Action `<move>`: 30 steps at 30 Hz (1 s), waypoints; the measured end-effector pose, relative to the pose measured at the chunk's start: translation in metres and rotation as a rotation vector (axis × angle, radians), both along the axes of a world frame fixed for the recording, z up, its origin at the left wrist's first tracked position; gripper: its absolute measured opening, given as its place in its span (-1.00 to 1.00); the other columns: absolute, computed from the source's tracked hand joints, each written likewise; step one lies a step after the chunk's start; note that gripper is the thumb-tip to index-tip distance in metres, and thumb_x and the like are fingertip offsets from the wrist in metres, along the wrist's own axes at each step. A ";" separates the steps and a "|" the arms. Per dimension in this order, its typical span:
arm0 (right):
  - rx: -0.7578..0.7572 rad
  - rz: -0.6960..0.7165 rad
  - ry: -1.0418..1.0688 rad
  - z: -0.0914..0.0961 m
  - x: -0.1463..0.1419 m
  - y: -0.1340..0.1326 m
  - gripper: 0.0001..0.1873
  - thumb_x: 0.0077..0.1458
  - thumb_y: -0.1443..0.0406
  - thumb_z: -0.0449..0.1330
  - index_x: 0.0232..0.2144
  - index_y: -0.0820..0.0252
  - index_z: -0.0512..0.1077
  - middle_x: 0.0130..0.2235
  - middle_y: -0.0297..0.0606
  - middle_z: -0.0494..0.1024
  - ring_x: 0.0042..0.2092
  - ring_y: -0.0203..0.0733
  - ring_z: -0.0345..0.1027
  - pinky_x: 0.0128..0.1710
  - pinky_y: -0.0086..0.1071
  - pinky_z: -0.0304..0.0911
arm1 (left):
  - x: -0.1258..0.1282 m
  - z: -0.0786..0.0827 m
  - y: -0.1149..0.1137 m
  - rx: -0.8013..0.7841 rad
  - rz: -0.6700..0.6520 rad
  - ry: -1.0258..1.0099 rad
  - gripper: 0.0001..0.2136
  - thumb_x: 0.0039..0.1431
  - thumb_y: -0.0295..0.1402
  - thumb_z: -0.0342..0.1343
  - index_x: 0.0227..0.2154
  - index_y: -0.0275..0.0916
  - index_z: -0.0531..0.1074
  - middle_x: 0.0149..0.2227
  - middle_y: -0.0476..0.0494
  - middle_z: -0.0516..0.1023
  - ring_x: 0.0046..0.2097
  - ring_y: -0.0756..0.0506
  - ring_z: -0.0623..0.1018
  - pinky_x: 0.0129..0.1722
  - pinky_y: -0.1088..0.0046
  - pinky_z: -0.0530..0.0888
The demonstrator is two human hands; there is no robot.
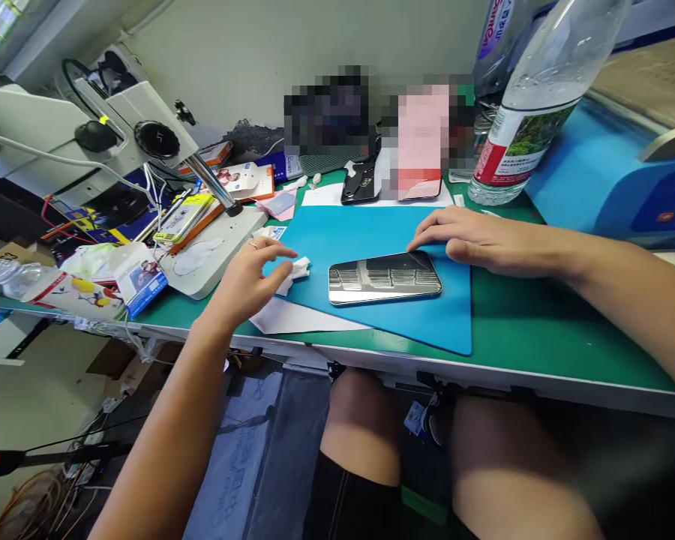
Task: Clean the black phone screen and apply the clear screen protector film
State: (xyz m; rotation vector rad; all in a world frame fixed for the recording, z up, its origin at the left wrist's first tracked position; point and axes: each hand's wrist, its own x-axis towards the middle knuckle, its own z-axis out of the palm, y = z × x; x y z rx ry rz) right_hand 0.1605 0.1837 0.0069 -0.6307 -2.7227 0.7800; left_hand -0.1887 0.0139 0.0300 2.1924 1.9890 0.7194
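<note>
A smartphone [385,278] lies flat on the blue mat [354,225], its glossy dark screen facing up and reflecting light. Left of the phone, my left hand [251,277] hovers at the mat's edge with fingers loosely spread and a ring on one of them. Right beside its fingers is a crumpled white tissue [299,271]; I see no grip on it. My right hand [466,238] rests over the mat's right part, fingers stretched out, just above the phone's upper right corner and apart from it. Nothing shows in either hand.
A microscope [129,135] on a white base stands at the left, with boxes and packets around it. At the back are a black phone [360,180] and a pink item [421,135]. A water bottle [540,112] and a blue machine [607,165] stand at the right.
</note>
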 end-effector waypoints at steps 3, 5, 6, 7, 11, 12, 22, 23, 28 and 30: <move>0.002 0.002 0.028 0.000 -0.001 0.000 -0.09 0.14 -0.45 -0.23 0.00 -0.18 0.65 0.05 -0.14 0.58 0.15 0.28 0.36 0.24 0.16 0.17 | -0.007 -0.007 -0.001 -0.094 0.042 0.055 -0.75 0.30 -0.12 0.17 -0.19 -0.17 0.63 -0.18 -0.17 0.64 -0.17 -0.20 0.56 -0.18 0.20 0.47; 0.000 -0.006 0.039 -0.001 -0.001 -0.001 -0.04 0.11 -0.47 -0.26 -0.01 -0.17 0.65 0.04 -0.14 0.58 0.13 0.26 0.38 0.23 0.15 0.18 | -0.005 -0.010 -0.002 -0.083 0.036 0.046 -0.77 0.30 -0.15 0.17 -0.28 -0.16 0.62 -0.27 -0.13 0.64 -0.30 -0.15 0.52 -0.24 0.22 0.44; 0.000 -0.011 0.045 -0.001 -0.002 -0.001 -0.03 0.11 -0.48 -0.27 -0.01 -0.17 0.65 0.03 -0.15 0.58 0.12 0.25 0.38 0.22 0.14 0.19 | -0.002 -0.010 -0.003 -0.074 0.030 0.042 -0.78 0.30 -0.16 0.17 -0.30 -0.16 0.61 -0.30 -0.11 0.63 -0.32 -0.14 0.51 -0.26 0.23 0.43; 0.000 -0.015 0.049 -0.001 -0.002 -0.002 -0.03 0.10 -0.48 -0.28 -0.01 -0.17 0.65 0.02 -0.15 0.59 0.11 0.24 0.39 0.21 0.13 0.21 | 0.002 -0.009 -0.003 -0.068 0.018 0.038 -0.79 0.30 -0.16 0.18 -0.31 -0.15 0.61 -0.31 -0.10 0.63 -0.33 -0.13 0.51 -0.26 0.23 0.43; -0.013 -0.026 0.043 0.001 -0.002 -0.004 0.02 0.08 -0.49 -0.29 -0.01 -0.10 0.65 0.04 -0.10 0.60 0.12 0.24 0.39 0.21 0.13 0.21 | 0.024 -0.004 -0.002 -0.069 -0.082 0.026 -0.82 0.32 -0.19 0.19 -0.30 -0.13 0.62 -0.29 -0.09 0.64 -0.30 -0.13 0.52 -0.24 0.25 0.44; -0.018 -0.028 0.039 0.002 -0.002 -0.005 0.04 0.07 -0.50 -0.29 -0.01 -0.07 0.65 0.05 -0.08 0.59 0.13 0.25 0.38 0.22 0.13 0.21 | 0.029 -0.003 -0.001 -0.073 -0.107 0.025 -0.82 0.32 -0.20 0.19 -0.31 -0.13 0.62 -0.30 -0.09 0.63 -0.29 -0.13 0.52 -0.25 0.26 0.44; -0.033 -0.050 0.056 0.000 -0.002 -0.006 0.02 0.05 -0.51 -0.28 -0.04 -0.09 0.65 0.05 -0.11 0.60 0.14 0.26 0.37 0.21 0.10 0.18 | 0.072 0.005 0.029 -0.118 -0.314 0.166 -0.91 0.30 -0.37 0.23 -0.31 -0.16 0.63 -0.30 -0.11 0.64 -0.19 -0.18 0.56 -0.18 0.25 0.45; -0.034 -0.050 0.058 0.000 -0.002 -0.005 0.03 0.05 -0.51 -0.29 -0.03 -0.09 0.64 0.06 -0.11 0.59 0.14 0.25 0.36 0.21 0.09 0.18 | 0.081 0.006 0.034 -0.120 -0.340 0.196 -0.90 0.30 -0.38 0.23 -0.30 -0.17 0.64 -0.29 -0.13 0.64 -0.18 -0.19 0.56 -0.18 0.25 0.45; 0.006 -0.033 0.077 -0.002 -0.002 -0.006 0.07 0.03 -0.52 -0.37 -0.05 -0.09 0.63 0.02 -0.13 0.61 0.06 0.19 0.39 0.13 0.02 0.23 | 0.132 0.008 0.061 -0.110 -0.442 0.293 -0.84 0.30 -0.47 0.17 -0.29 -0.21 0.67 -0.23 -0.19 0.67 -0.15 -0.23 0.61 -0.17 0.21 0.47; 0.014 -0.032 0.081 -0.001 -0.003 -0.007 0.09 0.01 -0.53 -0.38 -0.12 -0.06 0.63 -0.07 -0.14 0.62 -0.03 0.13 0.41 0.05 -0.03 0.27 | 0.149 0.007 0.071 -0.096 -0.471 0.301 -0.82 0.28 -0.51 0.15 -0.31 -0.23 0.67 -0.23 -0.21 0.68 -0.14 -0.25 0.62 -0.17 0.19 0.47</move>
